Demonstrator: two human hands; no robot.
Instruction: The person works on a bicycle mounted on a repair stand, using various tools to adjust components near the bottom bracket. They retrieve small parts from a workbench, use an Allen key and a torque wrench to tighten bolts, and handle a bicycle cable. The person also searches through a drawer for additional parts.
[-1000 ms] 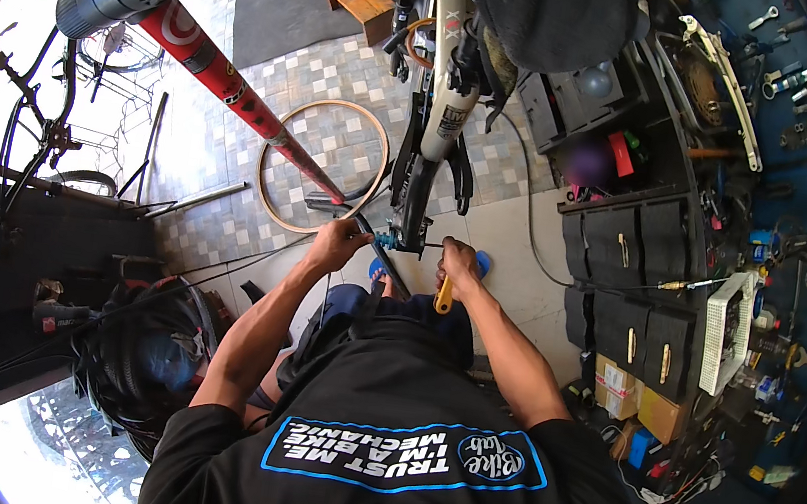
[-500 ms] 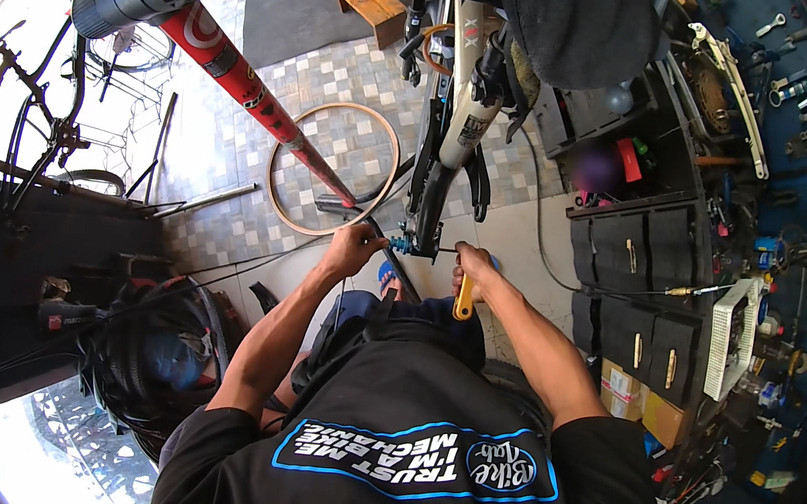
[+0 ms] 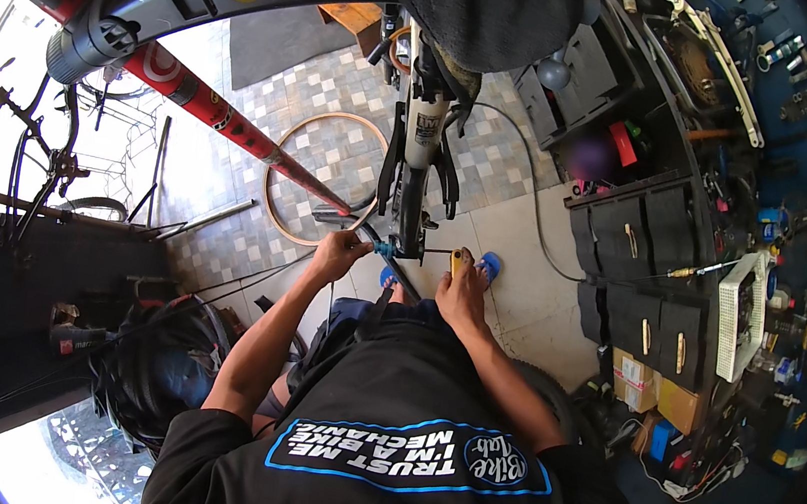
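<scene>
My left hand (image 3: 337, 256) is closed with fingertips at a teal cylindrical part (image 3: 386, 249) on the lower end of the white-and-black bike frame (image 3: 424, 124) hanging upright before me. My right hand (image 3: 462, 290) grips a yellow-handled tool (image 3: 456, 261), whose thin dark shaft runs leftward toward that same end. A dark tube (image 3: 401, 274) slants down behind the teal part. A long red tube (image 3: 237, 128) with stickers angles down from upper left.
Bike frames (image 3: 34, 146) stand at left, above coiled black tyres (image 3: 147, 372). A tan rim (image 3: 278, 204) lies on the tiled floor. At right are a dark tool cabinet (image 3: 613, 227), a white basket (image 3: 740, 314), cardboard boxes (image 3: 677, 405) and a tool-covered blue wall.
My right hand has turned the yellow handle from hanging downward to pointing up, its fingers now higher on it. My left hand stays at the teal part. The view has shifted slightly.
</scene>
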